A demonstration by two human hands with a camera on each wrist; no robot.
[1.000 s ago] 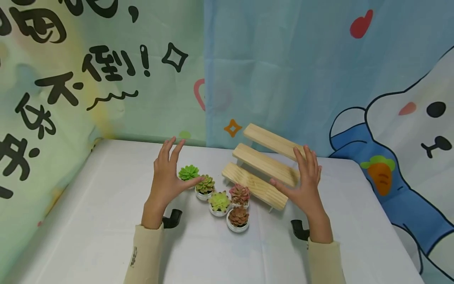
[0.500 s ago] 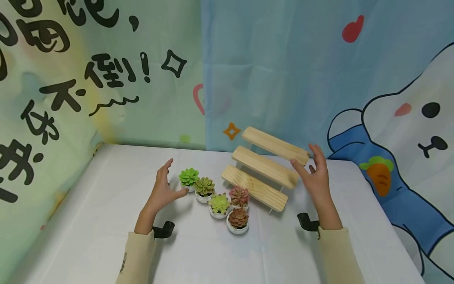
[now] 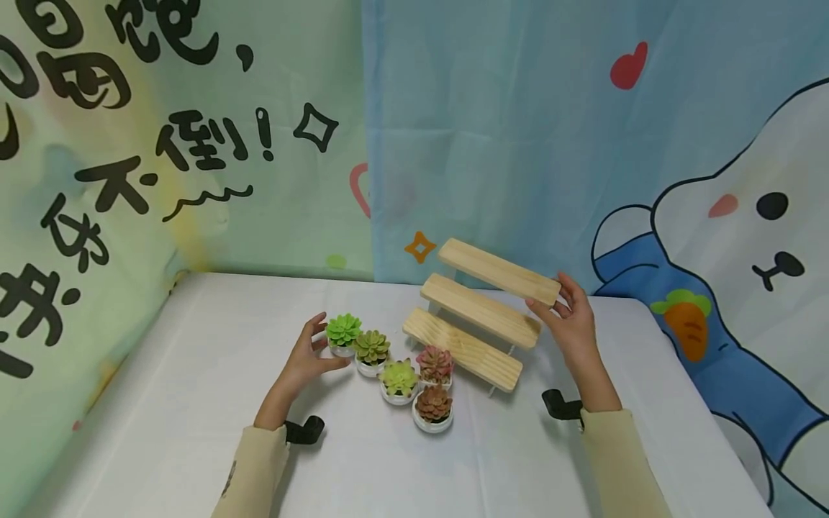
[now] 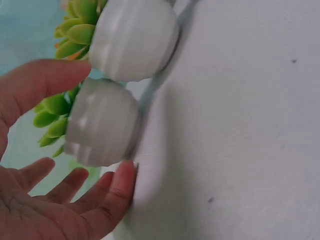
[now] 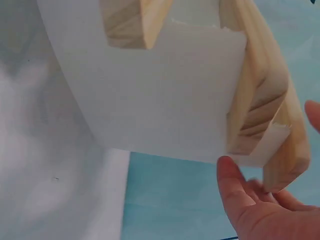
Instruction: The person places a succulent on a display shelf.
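My left hand [image 3: 306,363] is beside a bright green potted succulent [image 3: 343,329], thumb and fingers spread on either side of its white pot [image 4: 102,125]. In the left wrist view the thumb tip is right at the gap between this pot and the neighbouring one, and a fingertip is at the pot's lower edge. My right hand [image 3: 573,320] is at the right end of a three-tier wooden shelf [image 3: 482,313]. Its thumb and fingers straddle the end of the top plank [image 5: 290,150], and the right wrist view shows one finger standing apart from the wood.
Olive [image 3: 372,347], yellow-green [image 3: 399,377], pink-red [image 3: 435,364] and brown [image 3: 434,404] succulents in white pots stand close together before the shelf. A white-covered table [image 3: 363,475] carries everything. Printed cloth [image 3: 492,144] hangs behind the shelf.
My left hand has lowered and moved in beside the bright green succulent. The right hand has come down, then in around the top plank's end. Shelf and pots keep their arrangement.
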